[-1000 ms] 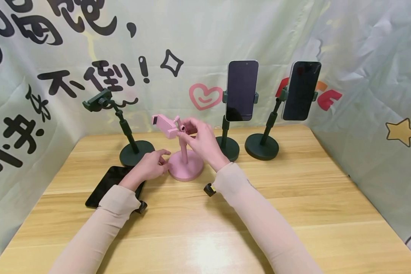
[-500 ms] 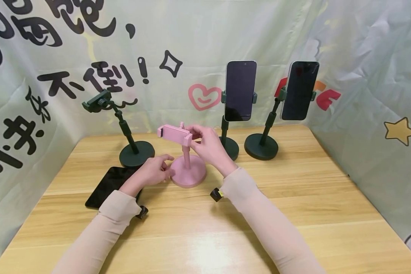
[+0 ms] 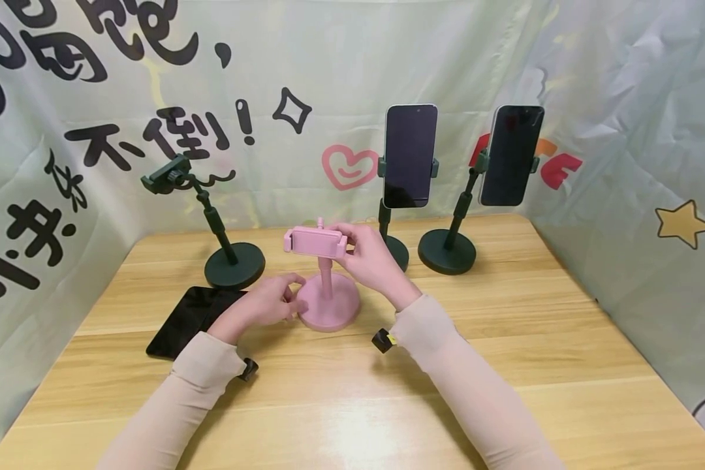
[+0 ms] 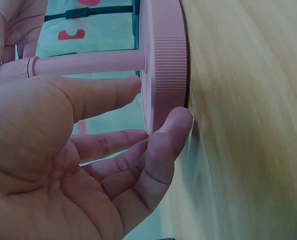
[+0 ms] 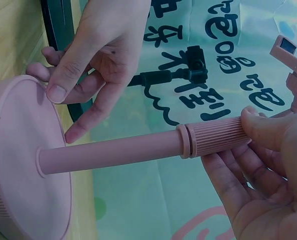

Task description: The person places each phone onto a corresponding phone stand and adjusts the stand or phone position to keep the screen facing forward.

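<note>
A pink phone stand stands upright on the table between my hands, its clamp holding nothing and facing me. My left hand grips the rim of its round base, thumb on the upper face and fingers at the ribbed edge. Below the clamp, my right hand holds the ribbed collar of the post between thumb and fingers. Seen from the head, the clamp and the hand itself partly hide those right fingertips. Close to the left wrist lies a flat black device with a glossy screen, partly covered by the hand.
Behind on the right, two dark green stands hold upright phones. At the back left stands a dark green stand with nothing in its clamp. A printed cloth hangs behind the wooden table.
The pink stand has moved toward me and slightly right, with both hands on it. Its clamp has turned from facing left to facing me. The other stands have stayed in place.
</note>
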A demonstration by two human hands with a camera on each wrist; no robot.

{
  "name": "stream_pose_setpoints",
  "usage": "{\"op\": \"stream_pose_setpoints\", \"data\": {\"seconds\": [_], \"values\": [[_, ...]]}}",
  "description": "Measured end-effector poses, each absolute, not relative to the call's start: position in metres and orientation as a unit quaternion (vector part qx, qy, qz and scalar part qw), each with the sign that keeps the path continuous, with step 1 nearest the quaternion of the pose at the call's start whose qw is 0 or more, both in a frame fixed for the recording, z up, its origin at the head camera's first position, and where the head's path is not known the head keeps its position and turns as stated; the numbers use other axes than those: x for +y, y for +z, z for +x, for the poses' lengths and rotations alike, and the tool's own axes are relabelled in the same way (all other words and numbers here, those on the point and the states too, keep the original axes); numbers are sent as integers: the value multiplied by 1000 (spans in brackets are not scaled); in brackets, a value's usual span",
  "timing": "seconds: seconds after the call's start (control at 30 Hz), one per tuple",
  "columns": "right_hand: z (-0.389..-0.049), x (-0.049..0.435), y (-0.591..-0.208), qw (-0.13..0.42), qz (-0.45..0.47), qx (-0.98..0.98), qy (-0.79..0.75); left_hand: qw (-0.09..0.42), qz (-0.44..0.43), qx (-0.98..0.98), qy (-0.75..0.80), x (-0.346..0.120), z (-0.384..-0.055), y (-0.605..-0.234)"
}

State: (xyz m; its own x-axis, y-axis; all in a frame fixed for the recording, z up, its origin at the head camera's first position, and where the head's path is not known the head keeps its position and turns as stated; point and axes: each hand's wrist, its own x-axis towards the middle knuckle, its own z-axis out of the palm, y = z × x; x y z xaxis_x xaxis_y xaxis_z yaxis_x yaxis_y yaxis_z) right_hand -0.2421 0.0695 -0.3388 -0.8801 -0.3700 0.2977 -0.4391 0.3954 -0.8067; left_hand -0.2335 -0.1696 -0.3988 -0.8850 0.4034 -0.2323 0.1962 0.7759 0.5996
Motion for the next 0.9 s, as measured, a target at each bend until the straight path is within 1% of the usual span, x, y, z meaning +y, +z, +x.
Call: {"op": "stream_pose_setpoints", "data": {"seconds": [0.2,0.37,0.7,0.9], "values": [[-238,76,-338,25,238,-837,492,175,162,929,284,-166,-228,-400],[-235,81,-339,16,245,-836,491,162,160,935,273,-163,-224,-399],[-232,91,-341,50,272,-847,454,156,165,931,286,-159,-219,-402],[-231,97,-339,47,280,-848,448,151,171,930,287,-155,-216,-400]]}}
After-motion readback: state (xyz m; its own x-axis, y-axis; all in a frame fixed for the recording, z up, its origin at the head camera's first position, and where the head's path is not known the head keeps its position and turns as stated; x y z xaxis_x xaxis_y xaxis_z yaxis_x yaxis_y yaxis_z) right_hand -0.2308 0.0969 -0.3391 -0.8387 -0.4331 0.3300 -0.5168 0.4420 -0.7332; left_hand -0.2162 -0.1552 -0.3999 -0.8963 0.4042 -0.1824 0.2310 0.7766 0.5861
